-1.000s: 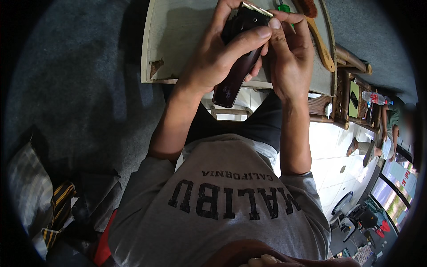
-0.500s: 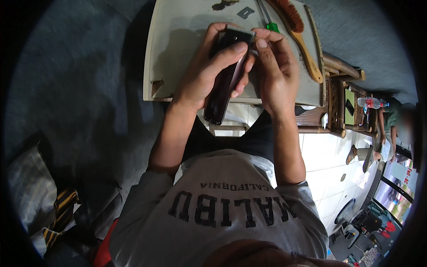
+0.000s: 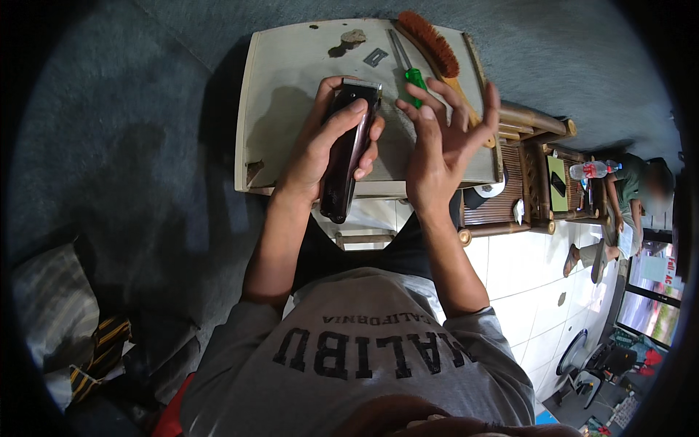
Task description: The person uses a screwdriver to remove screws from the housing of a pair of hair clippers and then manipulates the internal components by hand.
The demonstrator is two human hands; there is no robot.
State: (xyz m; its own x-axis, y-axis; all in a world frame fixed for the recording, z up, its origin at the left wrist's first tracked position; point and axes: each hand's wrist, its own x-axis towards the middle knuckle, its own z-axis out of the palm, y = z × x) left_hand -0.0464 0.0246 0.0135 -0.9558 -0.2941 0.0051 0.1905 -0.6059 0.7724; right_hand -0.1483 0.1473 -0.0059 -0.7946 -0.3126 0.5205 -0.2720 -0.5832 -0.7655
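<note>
A dark maroon and black hair clipper [image 3: 346, 156] lies in my left hand [image 3: 312, 149], its metal blade end pointing away from me. My left thumb presses on its upper face and the fingers wrap round the body. My right hand [image 3: 440, 149] is apart from the clipper, fingers spread, with nothing visible in it. Just beyond its fingertips a screwdriver [image 3: 413, 77] with a green handle rests on the small worn table [image 3: 273, 80]. A small flat grey metal piece [image 3: 376, 57] lies left of the screwdriver. The brush [image 3: 429, 45], wooden-handled with reddish-brown bristles, lies along the table's right side, its handle partly behind my right hand.
Right of the table stands a bamboo bench [image 3: 502, 175], with a clear plastic bottle [image 3: 593, 170] and a phone [image 3: 558, 182] beyond it. A seated person [image 3: 630, 189] is at the far right. Bags and striped cloth [image 3: 105, 346] lie at lower left.
My right hand has come away from the clipper's blade end, and its fingers have spread. The clipper in my left hand appears slightly lower and further left; the whole view has shifted too.
</note>
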